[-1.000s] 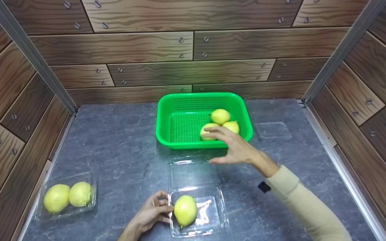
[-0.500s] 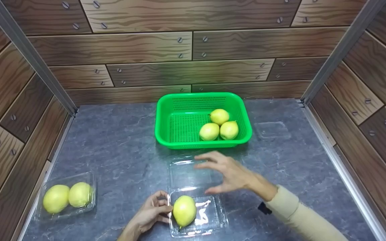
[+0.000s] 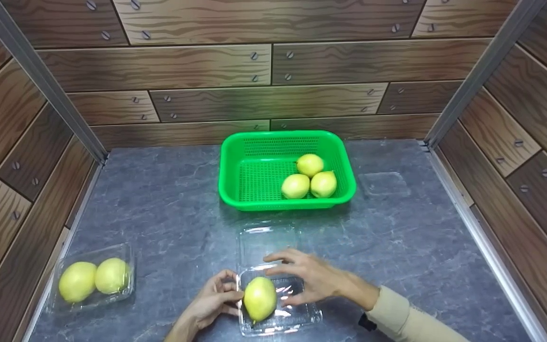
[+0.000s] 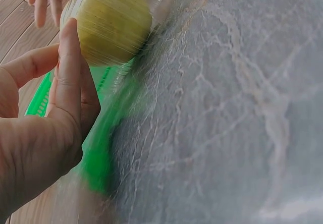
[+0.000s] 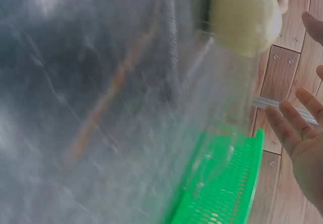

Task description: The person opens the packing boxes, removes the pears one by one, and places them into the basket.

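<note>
A clear plastic clamshell container point(image 3: 297, 327) lies with its lid point(image 3: 268, 237) folded back toward the basket. In its left half rests one yellow pear point(image 3: 260, 299), stem toward me, seen through the plastic in the left wrist view. My left hand point(image 3: 214, 299) pinches the container's left rim between thumb and fingers, beside the pear. Over the container's right half hovers my right hand point(image 3: 318, 278), fingers spread, holding nothing; its fingers point(image 5: 298, 128) also look straight and apart in the right wrist view.
Behind the container stands a green basket point(image 3: 228, 171) with three pears point(image 3: 296, 186) at its right side. A closed clear container point(image 3: 128, 292) holding two pears point(image 3: 78, 281) sits at the left. Another clear plastic piece point(image 3: 387, 184) lies right of the basket. Wood-patterned walls point(image 3: 207, 66) surround the table.
My right hand has moved from over the basket's front down toward me, to above the container, staying spread. My left hand and the pears have stayed in place.
</note>
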### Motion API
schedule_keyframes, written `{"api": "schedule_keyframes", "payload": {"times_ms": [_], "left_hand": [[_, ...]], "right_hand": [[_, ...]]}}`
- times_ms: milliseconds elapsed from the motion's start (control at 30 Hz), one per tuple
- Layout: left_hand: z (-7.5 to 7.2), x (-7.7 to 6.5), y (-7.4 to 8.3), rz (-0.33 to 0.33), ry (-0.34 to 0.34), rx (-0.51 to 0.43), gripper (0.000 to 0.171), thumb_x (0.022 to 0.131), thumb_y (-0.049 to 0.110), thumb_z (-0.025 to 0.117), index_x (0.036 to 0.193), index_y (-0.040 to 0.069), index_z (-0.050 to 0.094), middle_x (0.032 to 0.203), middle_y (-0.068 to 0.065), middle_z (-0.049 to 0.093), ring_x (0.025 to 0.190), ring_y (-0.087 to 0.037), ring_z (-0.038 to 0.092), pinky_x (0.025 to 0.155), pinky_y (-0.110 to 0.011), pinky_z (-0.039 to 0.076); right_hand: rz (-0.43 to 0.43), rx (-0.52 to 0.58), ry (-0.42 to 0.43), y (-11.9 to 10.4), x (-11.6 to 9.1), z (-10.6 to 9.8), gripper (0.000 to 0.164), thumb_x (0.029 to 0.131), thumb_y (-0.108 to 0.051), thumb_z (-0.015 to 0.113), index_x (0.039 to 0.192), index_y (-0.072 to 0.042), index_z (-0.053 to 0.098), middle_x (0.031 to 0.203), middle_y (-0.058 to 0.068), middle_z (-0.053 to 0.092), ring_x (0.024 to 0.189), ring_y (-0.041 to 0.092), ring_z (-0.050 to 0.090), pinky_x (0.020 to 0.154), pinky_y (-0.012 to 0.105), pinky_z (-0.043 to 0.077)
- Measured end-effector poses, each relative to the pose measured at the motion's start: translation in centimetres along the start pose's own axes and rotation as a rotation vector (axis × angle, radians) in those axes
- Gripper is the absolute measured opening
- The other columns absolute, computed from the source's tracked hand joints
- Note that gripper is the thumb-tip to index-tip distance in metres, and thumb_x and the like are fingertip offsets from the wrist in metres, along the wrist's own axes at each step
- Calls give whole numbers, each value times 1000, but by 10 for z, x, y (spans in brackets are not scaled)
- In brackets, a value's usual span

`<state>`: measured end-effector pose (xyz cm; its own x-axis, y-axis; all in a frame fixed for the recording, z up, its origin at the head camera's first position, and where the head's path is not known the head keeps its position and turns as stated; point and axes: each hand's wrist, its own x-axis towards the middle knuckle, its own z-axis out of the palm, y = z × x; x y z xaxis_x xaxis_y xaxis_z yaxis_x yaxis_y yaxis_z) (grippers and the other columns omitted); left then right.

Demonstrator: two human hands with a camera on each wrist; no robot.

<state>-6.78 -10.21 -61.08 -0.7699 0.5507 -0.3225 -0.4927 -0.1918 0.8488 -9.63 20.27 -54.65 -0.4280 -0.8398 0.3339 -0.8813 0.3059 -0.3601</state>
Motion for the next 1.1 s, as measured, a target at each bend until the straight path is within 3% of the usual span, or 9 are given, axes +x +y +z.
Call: {"api": "schedule_keyframes", "payload": {"times_ms": [233, 567, 933, 1100], "left_hand": [[-1, 0, 1, 12, 1, -2, 30, 92, -2, 70, 110, 9, 49, 83, 4, 62, 76, -11, 67, 63, -29, 66], [0, -1, 1, 15, -1, 3, 30, 92, -3, 69, 113, 5, 49, 86, 3, 64, 77, -13, 68, 65, -31, 66], [0, 0, 2, -4, -3, -3, 30, 92, -2, 70, 109, 10, 48, 85, 3, 64, 77, -11, 69, 64, -29, 66], [0, 0, 2, -7, -4, -1, 31, 92, -2, 70, 112, 7, 47, 86, 3, 66, 78, -12, 69, 64, -29, 66]], "right_hand": [[-41, -35, -35, -3, 0, 17, 72, 81, -40, 89, 144, -21, 58, 149, 13, 60, 131, 28, 64, 105, 44, 60], [-35, -25, -88, -6, 2, 26, 68, 85, -45, 85, 144, -22, 59, 149, 14, 60, 130, 26, 63, 108, 42, 58], [-65, -90, -107, -6, 9, 40, 69, 84, -45, 86, 144, -25, 58, 149, 11, 59, 125, 23, 63, 105, 33, 57], [-57, -85, -118, -8, 11, 42, 70, 84, -43, 87, 146, -26, 57, 150, 12, 58, 127, 24, 63, 106, 34, 57]]}}
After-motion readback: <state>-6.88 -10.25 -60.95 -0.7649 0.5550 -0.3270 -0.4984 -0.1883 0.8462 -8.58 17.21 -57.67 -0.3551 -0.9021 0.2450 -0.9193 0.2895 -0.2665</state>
